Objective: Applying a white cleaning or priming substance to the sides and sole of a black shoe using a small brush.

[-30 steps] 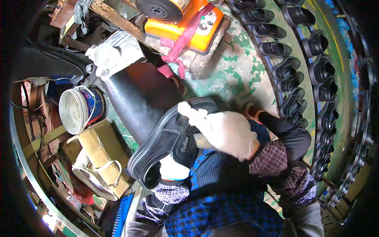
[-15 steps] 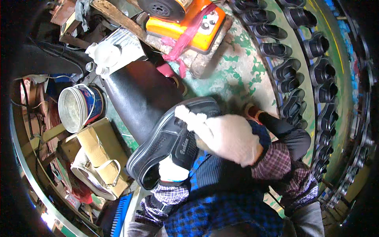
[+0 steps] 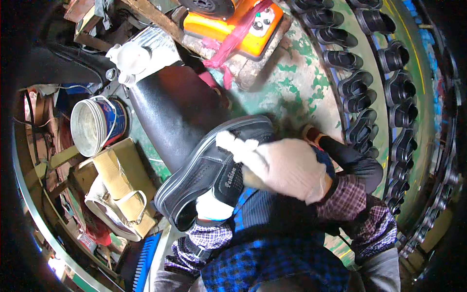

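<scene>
Above green worn floor (image 3: 292, 92), right hand (image 3: 287, 168) grip clamps black shoe (image 3: 209, 170), left hand (image 3: 211, 209) supporting underneath; it may slip.

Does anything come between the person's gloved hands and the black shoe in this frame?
Nothing visible does. The right hand in its white glove lies directly on the upper of the black shoe, fingers reaching across it. The left hand is pressed under the shoe's side, mostly hidden by it.
</scene>
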The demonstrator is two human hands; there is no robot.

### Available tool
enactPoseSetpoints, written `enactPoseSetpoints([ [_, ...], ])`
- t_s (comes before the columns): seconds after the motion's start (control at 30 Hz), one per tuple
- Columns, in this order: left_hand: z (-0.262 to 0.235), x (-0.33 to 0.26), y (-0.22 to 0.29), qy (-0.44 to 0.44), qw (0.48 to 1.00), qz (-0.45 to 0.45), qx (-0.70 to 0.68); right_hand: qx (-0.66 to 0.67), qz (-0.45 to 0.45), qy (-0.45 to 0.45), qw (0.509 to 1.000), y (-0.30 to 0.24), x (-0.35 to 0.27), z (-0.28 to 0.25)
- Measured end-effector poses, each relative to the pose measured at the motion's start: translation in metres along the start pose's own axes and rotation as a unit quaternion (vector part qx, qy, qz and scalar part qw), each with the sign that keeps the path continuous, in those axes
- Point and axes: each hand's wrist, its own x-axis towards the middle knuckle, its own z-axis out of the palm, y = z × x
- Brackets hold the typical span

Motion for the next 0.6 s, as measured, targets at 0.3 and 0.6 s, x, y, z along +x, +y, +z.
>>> enactPoseSetpoints([
  [0.3, 0.0, -0.003, -0.004, 0.024, 0.921, -0.021, -0.388, 0.021, 0.007, 0.104, 0.994, 0.008, 0.01, 0.006],
  [0.6, -0.005, -0.007, -0.009, -0.108, 0.861, -0.118, -0.483, -0.033, 0.013, -0.021, 0.999, -0.014, -0.009, -0.009],
])
